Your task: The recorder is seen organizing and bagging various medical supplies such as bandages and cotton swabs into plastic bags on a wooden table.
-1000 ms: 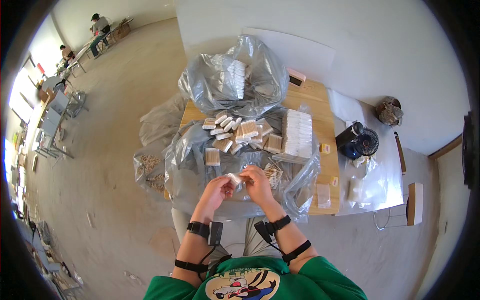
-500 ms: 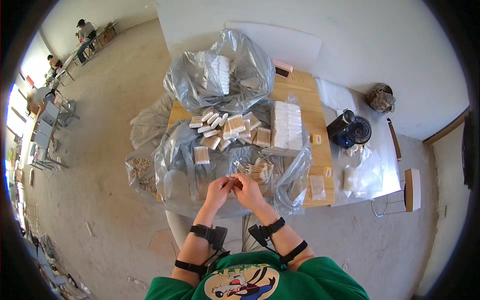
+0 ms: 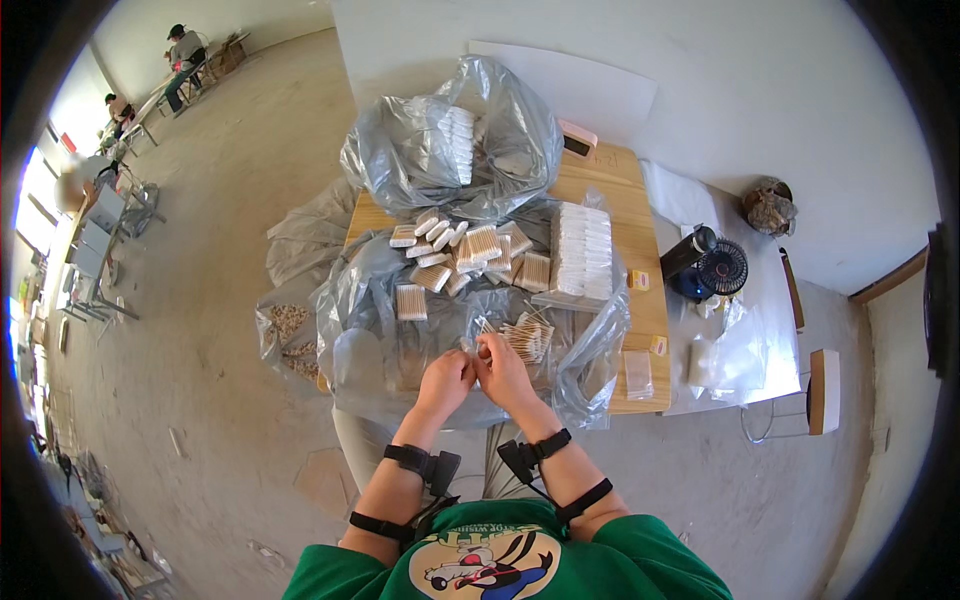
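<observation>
In the lower middle of the frame, the left hand (image 3: 446, 382) and the right hand (image 3: 503, 372) come close together over a gray plastic sheet (image 3: 357, 372) that covers much of the tabletop (image 3: 638, 222). The fingers of both are curled inward; what they pinch, if anything, is too small and hidden to tell. Just beyond the right hand, slightly right of the middle, a pile of loose cotton swabs (image 3: 527, 340) lies fanned out on the plastic. Left of it, one swab pack (image 3: 411, 302) lies apart, and above these, near the middle, is a heap of swab packs (image 3: 478, 246). A tall stack of white packs (image 3: 583, 252) stands to the heap's right. At upper middle, a gray plastic bag (image 3: 532, 130) holds more white packs. Toward the right of the frame, a black bottle (image 3: 688, 251) stands beside a small fan (image 3: 722, 268).
</observation>
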Tool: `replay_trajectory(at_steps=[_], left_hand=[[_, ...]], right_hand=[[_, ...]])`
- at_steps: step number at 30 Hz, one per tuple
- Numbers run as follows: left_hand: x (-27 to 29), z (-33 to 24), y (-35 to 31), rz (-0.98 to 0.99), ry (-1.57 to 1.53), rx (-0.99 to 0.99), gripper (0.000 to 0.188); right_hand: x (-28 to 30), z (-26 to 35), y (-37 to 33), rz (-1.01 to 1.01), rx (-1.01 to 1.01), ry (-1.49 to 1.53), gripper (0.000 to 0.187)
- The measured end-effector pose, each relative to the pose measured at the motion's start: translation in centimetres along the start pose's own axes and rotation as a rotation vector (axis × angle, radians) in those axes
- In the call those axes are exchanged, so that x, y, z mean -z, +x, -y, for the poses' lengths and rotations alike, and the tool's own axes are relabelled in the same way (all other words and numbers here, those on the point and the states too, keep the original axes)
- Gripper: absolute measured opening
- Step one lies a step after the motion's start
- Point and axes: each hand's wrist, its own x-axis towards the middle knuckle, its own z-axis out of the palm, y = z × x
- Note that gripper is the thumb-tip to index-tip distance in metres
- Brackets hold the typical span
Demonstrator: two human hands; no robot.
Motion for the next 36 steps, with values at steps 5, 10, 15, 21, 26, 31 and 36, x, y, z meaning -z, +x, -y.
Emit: replay_trajectory(at_steps=[5,10,15,21,26,31,36], left_hand=[[0.8,-0.8,-0.5,0.037,0.045,-0.063,0.013],[1.1,-0.2,-0.4,-0.167,-0.189,-0.088,0.017],[1.3,1.4,-0.2,-0.155,-0.774,0.476,0.025],[1.3,2.9,0.1,-0.217,-0.631,0.314,0.021],[2.6,0.4,1.0,-0.178,-0.085,0.04,0.021],[2.1,0.7,1.0,-0.174,-0.174,0.08,0.024],[1.9,0.7,1.2,-0.17,-0.396,0.258,0.02]], right_hand=[[-0.2,-0.9,-0.3,0.005,0.075,-0.135,0.021],[-0.6,-0.8,-0.9,-0.069,-0.233,0.101,0.026],[-0.9,-2.1,-0.3,-0.071,-0.372,0.452,0.026],[-1.4,-4.1,0.0,-0.09,-0.331,0.404,0.026],[-1.4,-1.6,1.5,-0.089,0.002,0.295,0.014],[-1.7,-1.2,2.0,0.073,-0.124,0.284,0.008],[-1.8,-0.6,2.3,0.016,-0.169,0.345,0.011]])
